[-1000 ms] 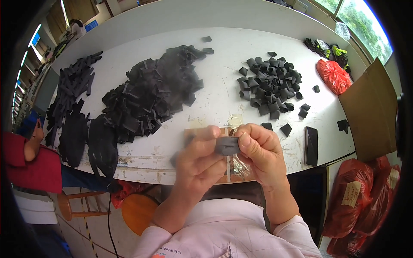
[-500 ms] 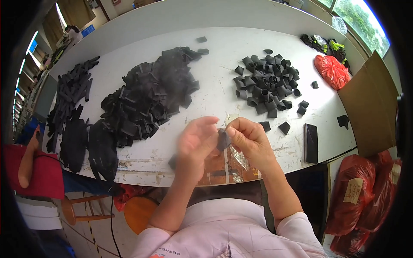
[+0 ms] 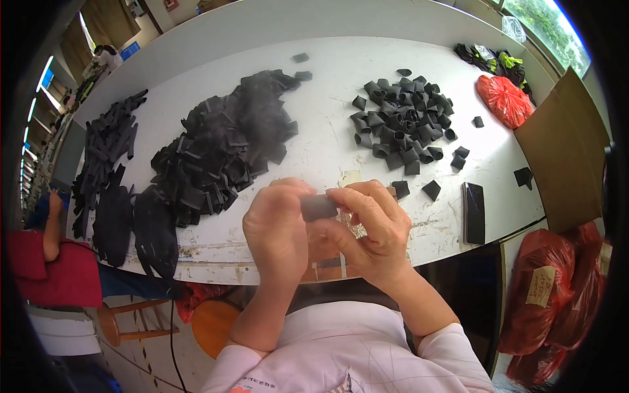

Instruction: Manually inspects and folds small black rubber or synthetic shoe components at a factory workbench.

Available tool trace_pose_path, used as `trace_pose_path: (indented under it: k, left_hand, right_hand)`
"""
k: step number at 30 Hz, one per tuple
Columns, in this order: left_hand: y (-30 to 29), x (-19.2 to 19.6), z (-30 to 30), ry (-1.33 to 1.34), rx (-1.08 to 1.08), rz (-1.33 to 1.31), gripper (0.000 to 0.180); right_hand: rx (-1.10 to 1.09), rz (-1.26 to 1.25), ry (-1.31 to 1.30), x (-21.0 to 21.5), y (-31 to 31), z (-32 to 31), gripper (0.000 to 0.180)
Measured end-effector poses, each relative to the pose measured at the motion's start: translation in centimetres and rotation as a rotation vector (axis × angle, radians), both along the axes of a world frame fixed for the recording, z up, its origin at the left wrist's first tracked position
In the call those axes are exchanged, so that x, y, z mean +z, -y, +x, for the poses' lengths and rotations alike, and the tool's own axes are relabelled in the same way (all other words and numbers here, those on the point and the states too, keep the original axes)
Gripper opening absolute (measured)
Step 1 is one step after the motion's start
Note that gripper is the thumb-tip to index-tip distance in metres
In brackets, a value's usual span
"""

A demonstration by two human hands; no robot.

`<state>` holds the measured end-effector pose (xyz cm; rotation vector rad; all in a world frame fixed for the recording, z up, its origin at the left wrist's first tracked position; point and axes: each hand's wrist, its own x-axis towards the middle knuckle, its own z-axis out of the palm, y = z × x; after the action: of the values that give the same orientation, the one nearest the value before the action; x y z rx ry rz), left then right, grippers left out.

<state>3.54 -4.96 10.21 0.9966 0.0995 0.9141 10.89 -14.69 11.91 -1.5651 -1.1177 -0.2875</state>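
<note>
Between my two hands, over the front middle of the table, is a small black fabric piece [image 3: 319, 207], its broad face turned up. My left hand [image 3: 278, 226] grips its left end, the fingertips partly hidden behind it. The thumb and fingers of my right hand [image 3: 375, 226] pinch its right end. Beyond my hands to the right lies a pile of small black fabric tubes [image 3: 403, 124], several of them standing with round openings showing. A larger heap of flat black fabric pieces [image 3: 219, 144] spreads across the left middle of the table.
Black strips [image 3: 108, 141] lie at the table's left edge. A dark phone [image 3: 474, 213] rests at the right, near a cardboard sheet [image 3: 567, 157]. Behind it sits a red plastic bag [image 3: 504, 101]. Larger red bags [image 3: 540, 288] stand lower right. A person's red sleeve [image 3: 56, 265] shows at left.
The black piece has turned so its broad face shows, and it has shifted left. My left hand, open and blurred before, has closed on its left end.
</note>
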Motion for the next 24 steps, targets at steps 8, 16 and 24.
trace_pose_path:
  k: [8, 16, 24]
  left_hand:
    - [-0.5, -0.9, -0.4, 0.052, -0.068, -0.058, 0.011]
    - [-1.6, 0.2, -0.2, -0.230, -0.018, 0.351, 0.021]
    - [-2.1, -0.5, -0.1, -0.111, -0.086, 0.317, 0.007]
  right_hand:
    - [0.041, -0.059, -0.081, -0.7, 0.3, 0.4, 0.018]
    - [0.025, 0.018, 0.035, -3.7, 0.4, 0.3, 0.019]
    - [0.199, 0.022, -0.485, -0.3, 1.0, -0.2, 0.018]
